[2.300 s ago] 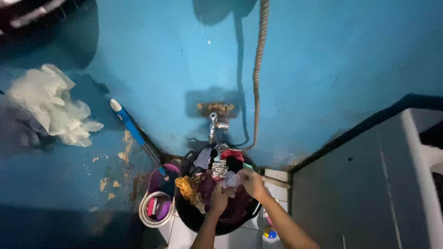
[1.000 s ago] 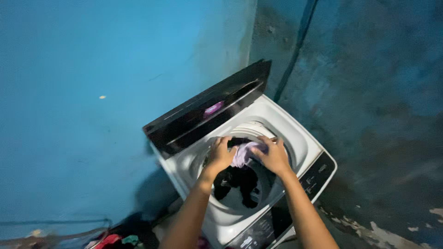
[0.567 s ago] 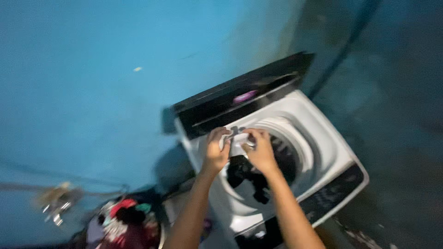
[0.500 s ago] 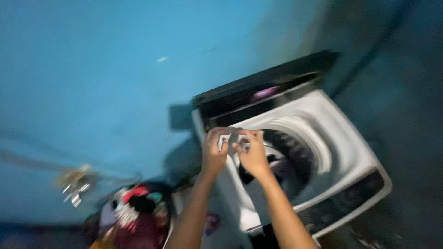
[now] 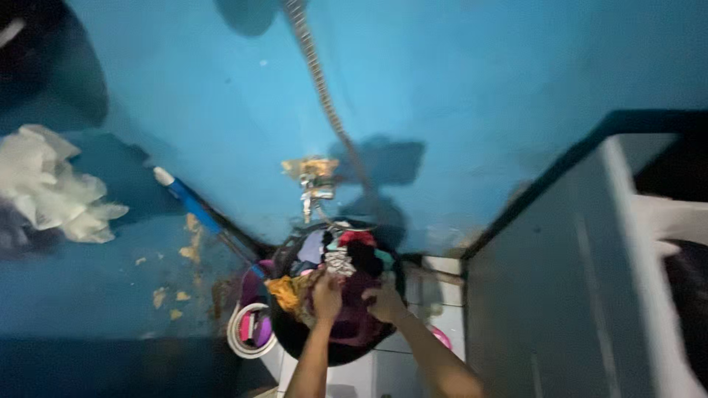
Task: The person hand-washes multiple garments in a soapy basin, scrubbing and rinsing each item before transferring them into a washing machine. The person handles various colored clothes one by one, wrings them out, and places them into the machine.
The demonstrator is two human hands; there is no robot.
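Both hands are down in a round black tub (image 5: pixel 295 339) heaped with crumpled clothes (image 5: pixel 346 258), on the floor at the foot of the blue wall (image 5: pixel 457 88). The left hand (image 5: pixel 325 295) clutches dark and yellow fabric; the right hand (image 5: pixel 385 303) presses into maroon cloth, its grip hard to tell through blur. A metal tap (image 5: pixel 310 193) sits just above the tub, with a ribbed hose (image 5: pixel 317 74) running up. A white coil (image 5: pixel 243 340) lies left of the tub. A grey washer (image 5: pixel 568 295) stands at right. A white rag (image 5: pixel 51 188) hangs far left.
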